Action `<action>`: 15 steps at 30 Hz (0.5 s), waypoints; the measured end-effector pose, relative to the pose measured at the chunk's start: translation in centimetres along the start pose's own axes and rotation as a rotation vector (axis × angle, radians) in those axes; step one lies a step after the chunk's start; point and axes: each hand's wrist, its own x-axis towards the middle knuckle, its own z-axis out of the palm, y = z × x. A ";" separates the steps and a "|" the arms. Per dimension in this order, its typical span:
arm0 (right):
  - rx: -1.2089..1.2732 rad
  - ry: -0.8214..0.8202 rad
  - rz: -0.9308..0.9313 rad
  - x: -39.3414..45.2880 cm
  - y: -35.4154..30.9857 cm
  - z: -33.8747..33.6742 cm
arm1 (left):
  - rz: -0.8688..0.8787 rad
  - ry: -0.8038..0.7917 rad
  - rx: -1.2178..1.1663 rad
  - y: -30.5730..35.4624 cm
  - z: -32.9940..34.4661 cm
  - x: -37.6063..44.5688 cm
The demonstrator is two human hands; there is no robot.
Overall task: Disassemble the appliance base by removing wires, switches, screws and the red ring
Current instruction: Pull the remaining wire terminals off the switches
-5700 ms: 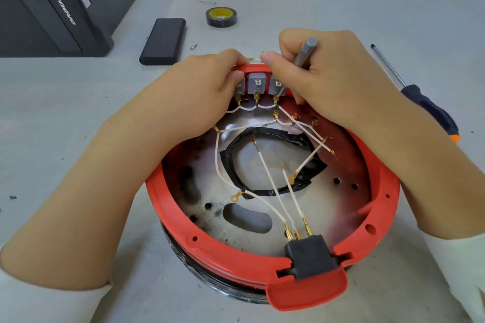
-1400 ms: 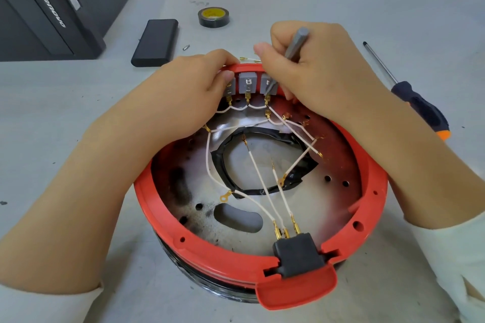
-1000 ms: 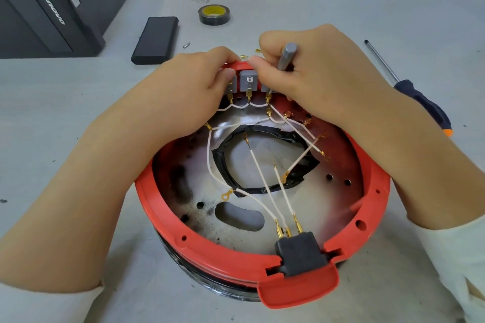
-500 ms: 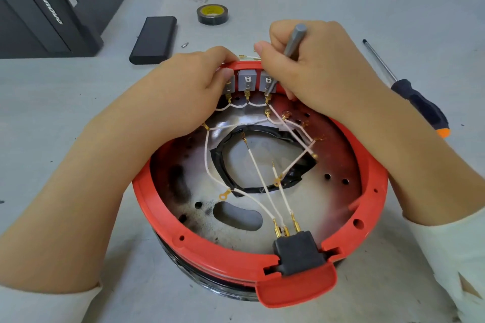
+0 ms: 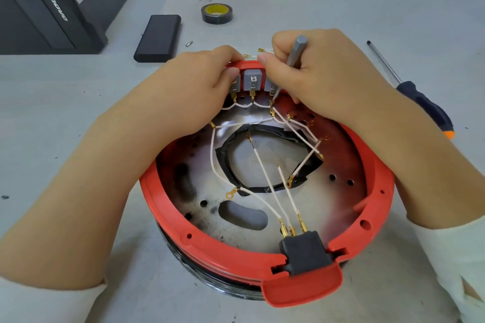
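While left hand grips switches | right hand adjacent

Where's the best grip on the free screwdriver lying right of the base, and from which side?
Grip the screwdriver by its dark handle, coming from above and the right. It lies flat on the table, thin shaft pointing away and orange cap nearest the right forearm; the handle is the thick part, and nothing touches it.

Grey tool perhaps slightly steeper.
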 end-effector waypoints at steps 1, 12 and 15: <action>-0.017 -0.007 0.003 0.0 0.0 0.0 | 0.000 -0.001 0.002 0.0 0.0 0.0; 0.270 0.018 0.072 -0.1 -0.7 -0.2 | 0.006 -0.025 -0.023 0.1 -0.2 0.0; 0.293 -0.029 0.110 0.0 -0.6 0.0 | 0.005 -0.025 -0.029 0.0 -0.3 0.0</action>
